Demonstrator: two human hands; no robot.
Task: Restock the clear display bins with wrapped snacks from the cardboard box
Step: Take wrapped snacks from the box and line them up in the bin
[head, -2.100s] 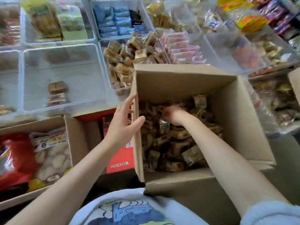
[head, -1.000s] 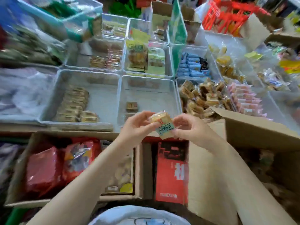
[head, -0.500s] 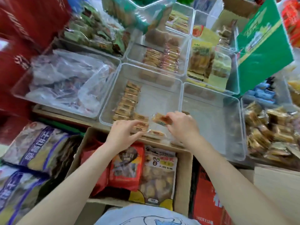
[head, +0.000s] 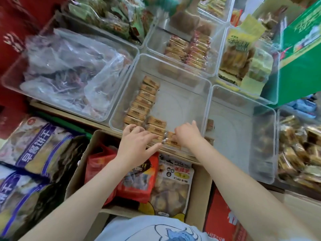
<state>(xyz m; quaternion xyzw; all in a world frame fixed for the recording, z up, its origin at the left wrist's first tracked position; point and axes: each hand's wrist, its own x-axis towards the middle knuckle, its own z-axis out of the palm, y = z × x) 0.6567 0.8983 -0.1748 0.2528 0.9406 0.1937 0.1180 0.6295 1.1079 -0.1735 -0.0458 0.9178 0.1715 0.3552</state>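
Reaching over the near rim of the clear bin (head: pixel 206 101), I have both hands at its front edge. My right hand (head: pixel 188 135) has its fingers curled down onto a wrapped snack (head: pixel 171 140), setting it against the front wall just to the right of the short second row; I cannot tell how firmly I pinch it, since my knuckles hide the fingertips. My left hand (head: pixel 137 145) lies flat and spread, fingers straight, resting across the near packets of that row, thumb pointing toward the new one. Behind them a tidy column of wrapped snacks (head: pixel 141 101) runs up the bin's left side, leaving the right half of the floor bare. The neighbouring bin (head: pixel 243 129) to the right holds a single packet near its left wall. Below my wrists sits an open carton (head: pixel 78 173) of bagged goods.
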